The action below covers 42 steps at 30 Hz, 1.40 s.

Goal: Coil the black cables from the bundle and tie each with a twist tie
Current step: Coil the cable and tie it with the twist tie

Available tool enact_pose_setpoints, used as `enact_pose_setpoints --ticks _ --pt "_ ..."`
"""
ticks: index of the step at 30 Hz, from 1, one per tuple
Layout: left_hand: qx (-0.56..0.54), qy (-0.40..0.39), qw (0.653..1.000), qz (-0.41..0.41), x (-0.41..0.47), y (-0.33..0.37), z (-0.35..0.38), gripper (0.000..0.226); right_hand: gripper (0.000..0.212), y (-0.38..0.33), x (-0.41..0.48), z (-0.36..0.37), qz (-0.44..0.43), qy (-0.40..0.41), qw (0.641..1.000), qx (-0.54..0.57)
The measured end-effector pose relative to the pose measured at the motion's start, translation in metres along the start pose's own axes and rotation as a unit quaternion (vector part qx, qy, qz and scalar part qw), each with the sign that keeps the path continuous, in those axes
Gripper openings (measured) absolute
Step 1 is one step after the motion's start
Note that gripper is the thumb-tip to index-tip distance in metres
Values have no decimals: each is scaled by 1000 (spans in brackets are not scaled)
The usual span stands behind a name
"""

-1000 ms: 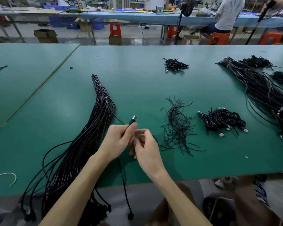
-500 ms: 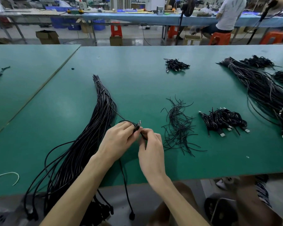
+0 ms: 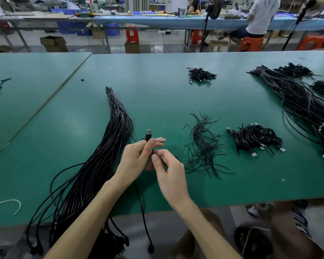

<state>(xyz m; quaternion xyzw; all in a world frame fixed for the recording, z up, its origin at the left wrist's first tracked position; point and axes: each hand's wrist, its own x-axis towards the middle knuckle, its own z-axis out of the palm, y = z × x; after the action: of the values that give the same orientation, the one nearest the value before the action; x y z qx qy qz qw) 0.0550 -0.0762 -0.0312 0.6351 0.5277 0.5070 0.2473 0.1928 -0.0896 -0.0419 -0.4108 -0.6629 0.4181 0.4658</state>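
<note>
Your hands meet over the near middle of the desk (image 3: 157,94), both closed on one black cable (image 3: 141,206).

Your left hand (image 3: 137,157) grips the cable just under its plug (image 3: 148,135), which pokes up above your fingers; your right hand (image 3: 171,172) pinches the same cable between thumb and forefinger, right beside the left hand's fingers. From there the cable drops past the near edge of the desk, its other end dangling below. The big bundle (image 3: 105,156) lies just left of your hands, tied at its far tip, with its near ends spilling off the edge. To the right sits the loose heap of twist ties (image 3: 204,146), and farther right a pile of coiled cables (image 3: 254,137).
</note>
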Motion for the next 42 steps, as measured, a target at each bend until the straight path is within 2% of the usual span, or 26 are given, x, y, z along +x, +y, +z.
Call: enact_pose_setpoints --ticks 3,6,8,13,16,19,24,26,29,31,34,37,39,42 --pt "-144 -23 986 -83 5 0 -3 45 15 0 1 0 11 -39 999 12" --pt "-377 -43 915 -140 7 5 -11 49 19 0 0 1 14 -78 997 -19" --pt "-443 -36 882 -159 10 8 -17 51 18 -2 -1 2 13 -95 995 -39" --pt "-502 -19 843 -193 14 5 -25 46 14 -3 0 3 30 -81 994 -61" --pt "-550 -26 810 -204 16 3 -29 46 16 -4 -1 4 8 1 995 -98" --pt "-539 -33 816 -208 17 2 -27 52 16 -4 -1 3 0 52 991 -124" --pt "-555 -16 803 -216 17 1 -32 56 8 0 0 0 27 64 986 -154" --pt "-492 -4 844 -212 15 2 -31 57 7 0 0 0 30 66 985 -155" --pt "-301 -11 942 -146 9 4 -20 58 4 -1 0 -2 35 79 986 -140" --pt "-200 -47 974 -98 4 4 -13 60 6 -1 1 -3 33 81 986 -145" --pt "-59 -87 993 -61 -1 -1 -7 61 21 -2 1 -4 46 74 988 -127" --pt "127 -82 988 25 -3 -6 -7 49 27 -1 2 -5 67 94 991 -72" --pt "179 -64 979 79 -3 -9 -8 38 26 -2 2 -5 60 104 992 -43" --pt "245 -53 965 83 -1 -13 -7 35 26 -3 2 -4 41 105 994 -12"
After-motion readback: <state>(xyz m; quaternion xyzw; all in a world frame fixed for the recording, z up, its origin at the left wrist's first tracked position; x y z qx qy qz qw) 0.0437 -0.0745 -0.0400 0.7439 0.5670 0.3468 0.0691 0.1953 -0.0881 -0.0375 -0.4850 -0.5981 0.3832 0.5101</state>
